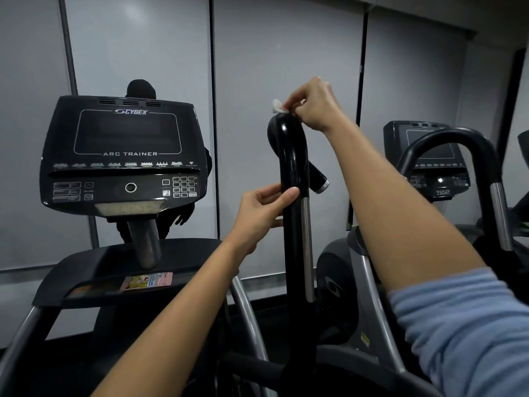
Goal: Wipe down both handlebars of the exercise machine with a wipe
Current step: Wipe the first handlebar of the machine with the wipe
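Nearest, at centre frame, the left hand [264, 207] grips the upright black handlebar [294, 202] partway up its shaft, steadying it. The bar's long axis runs vertically to a curved top. There, upper centre, the right hand [313, 106] pinches a small white wipe [278, 106] against the bend, so wiping likely runs downward. The machine's other handlebar lies outside the frame.
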